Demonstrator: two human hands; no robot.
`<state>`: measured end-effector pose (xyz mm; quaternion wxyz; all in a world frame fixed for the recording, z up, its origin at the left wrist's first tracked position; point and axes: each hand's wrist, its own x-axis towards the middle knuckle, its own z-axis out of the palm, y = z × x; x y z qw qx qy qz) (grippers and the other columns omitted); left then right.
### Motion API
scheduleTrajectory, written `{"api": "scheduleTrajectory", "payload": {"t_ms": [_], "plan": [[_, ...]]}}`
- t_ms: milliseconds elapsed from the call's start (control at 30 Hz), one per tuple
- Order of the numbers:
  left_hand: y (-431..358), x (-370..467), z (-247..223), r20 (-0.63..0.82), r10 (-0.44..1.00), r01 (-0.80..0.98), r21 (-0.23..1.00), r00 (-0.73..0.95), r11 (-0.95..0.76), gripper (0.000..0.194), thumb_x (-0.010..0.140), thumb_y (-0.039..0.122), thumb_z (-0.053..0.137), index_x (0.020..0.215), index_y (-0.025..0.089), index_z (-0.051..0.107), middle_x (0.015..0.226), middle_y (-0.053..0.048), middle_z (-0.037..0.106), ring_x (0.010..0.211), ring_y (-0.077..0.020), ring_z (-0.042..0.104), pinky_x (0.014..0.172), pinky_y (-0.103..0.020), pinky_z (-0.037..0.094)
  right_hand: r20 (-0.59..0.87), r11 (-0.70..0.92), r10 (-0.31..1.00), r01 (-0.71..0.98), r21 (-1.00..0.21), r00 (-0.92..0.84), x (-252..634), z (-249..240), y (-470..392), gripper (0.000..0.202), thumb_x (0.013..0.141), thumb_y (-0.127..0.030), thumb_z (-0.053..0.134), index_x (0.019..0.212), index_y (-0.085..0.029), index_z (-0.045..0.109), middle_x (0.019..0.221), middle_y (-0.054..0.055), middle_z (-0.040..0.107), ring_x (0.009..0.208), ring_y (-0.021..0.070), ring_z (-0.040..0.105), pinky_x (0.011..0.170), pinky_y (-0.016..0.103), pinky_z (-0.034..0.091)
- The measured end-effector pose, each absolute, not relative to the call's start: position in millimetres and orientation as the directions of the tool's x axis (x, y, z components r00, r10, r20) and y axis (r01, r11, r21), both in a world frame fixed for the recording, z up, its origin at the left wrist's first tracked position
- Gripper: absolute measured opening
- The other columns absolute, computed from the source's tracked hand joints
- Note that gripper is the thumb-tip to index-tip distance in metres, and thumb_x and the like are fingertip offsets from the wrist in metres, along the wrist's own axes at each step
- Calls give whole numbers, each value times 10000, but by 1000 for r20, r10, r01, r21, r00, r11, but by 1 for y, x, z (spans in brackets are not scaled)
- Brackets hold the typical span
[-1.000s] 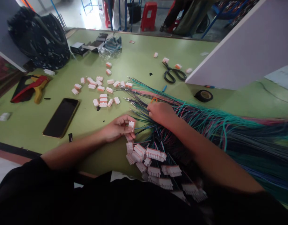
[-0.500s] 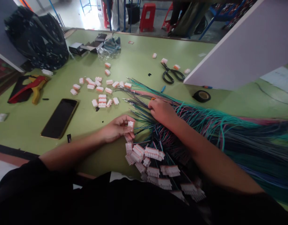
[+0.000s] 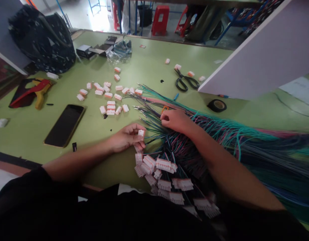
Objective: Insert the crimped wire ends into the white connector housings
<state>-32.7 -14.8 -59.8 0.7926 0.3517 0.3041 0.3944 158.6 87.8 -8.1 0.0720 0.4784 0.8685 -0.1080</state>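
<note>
My left hand pinches a small white connector between thumb and fingers, left of the wire bundle. My right hand is closed over the bundle of green, pink and dark wires; what its fingertips hold, if anything, is too small to make out. An orange clip-like piece shows just above its fingers. Below the hands lie several wired white connectors. Loose white and orange connectors are scattered on the green table to the upper left.
Black scissors and a roll of black tape lie beyond the wires. A phone, a red and yellow tool and a dark bag are at the left. A pale panel slants at the right.
My right hand has shifted slightly right and down, and more of the orange piece shows. My left hand still holds the connector in nearly the same place.
</note>
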Motion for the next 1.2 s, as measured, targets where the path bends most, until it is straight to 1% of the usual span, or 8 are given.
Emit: {"api": "scheduleTrajectory", "payload": {"t_ms": [133, 367, 467, 567, 767, 833, 1067, 1200], "plan": [[-14, -33, -60, -203, 838, -423, 789, 506, 446, 312, 725, 206, 698, 933, 154, 472, 641, 35, 633, 524, -117, 640, 495, -217, 517, -198, 504, 817, 838, -210, -541, 171, -1, 95, 198, 714, -181, 486, 728, -178, 683, 729, 18, 680, 643, 132, 569, 583, 224, 368], [-14, -34, -62, -203, 831, -420, 786, 517, 453, 311, 718, 193, 704, 929, 154, 479, 644, 27, 644, 533, -115, 643, 500, -208, 516, -271, 547, 817, 833, 87, -508, 164, -1, 87, 171, 706, -190, 518, 712, -181, 688, 752, 78, 689, 703, 188, 581, 544, 271, 314], [-14, -34, -62, -206, 836, -421, 788, 508, 450, 323, 715, 191, 705, 938, 153, 475, 638, 30, 641, 525, -118, 641, 494, -214, 516, -262, 540, 829, 828, 151, -493, 160, -4, 84, 177, 709, -184, 516, 727, -171, 691, 751, 104, 689, 723, 201, 590, 551, 277, 311], [-14, -34, -62, -206, 837, -427, 784, 506, 451, 328, 715, 182, 703, 945, 151, 471, 641, 29, 641, 524, -118, 641, 492, -211, 512, -260, 498, 849, 860, 108, -459, 162, -3, 84, 173, 698, -187, 514, 716, -177, 686, 766, 95, 693, 722, 201, 593, 549, 275, 317], [-14, -33, -62, -207, 836, -427, 782, 508, 453, 315, 727, 181, 690, 950, 155, 468, 634, 30, 638, 518, -119, 641, 477, -205, 510, -275, 552, 747, 795, -251, -605, 175, 0, 82, 154, 713, -193, 528, 760, -181, 673, 764, 18, 689, 673, 134, 579, 595, 225, 366], [-13, -33, -63, -200, 839, -432, 783, 506, 448, 328, 721, 187, 696, 952, 155, 466, 634, 31, 637, 518, -118, 642, 480, -203, 512, -263, 586, 728, 774, -239, -633, 172, -3, 79, 193, 763, -186, 488, 794, -172, 678, 784, 29, 693, 705, 139, 588, 619, 226, 369], [-13, -33, -61, -205, 838, -437, 777, 506, 453, 359, 697, 196, 722, 943, 145, 465, 620, 33, 638, 517, -122, 644, 479, -202, 515, -270, 525, 826, 850, 50, -494, 148, -11, 74, 261, 800, -164, 447, 941, -116, 661, 952, 138, 689, 853, 212, 618, 649, 267, 373], [-14, -33, -62, -197, 840, -444, 775, 505, 449, 332, 709, 182, 709, 939, 147, 472, 627, 32, 638, 524, -124, 647, 482, -209, 524, -231, 494, 841, 868, -41, -490, 153, -14, 77, 209, 756, -141, 462, 805, -134, 665, 856, 114, 695, 794, 196, 612, 634, 263, 368]]}}
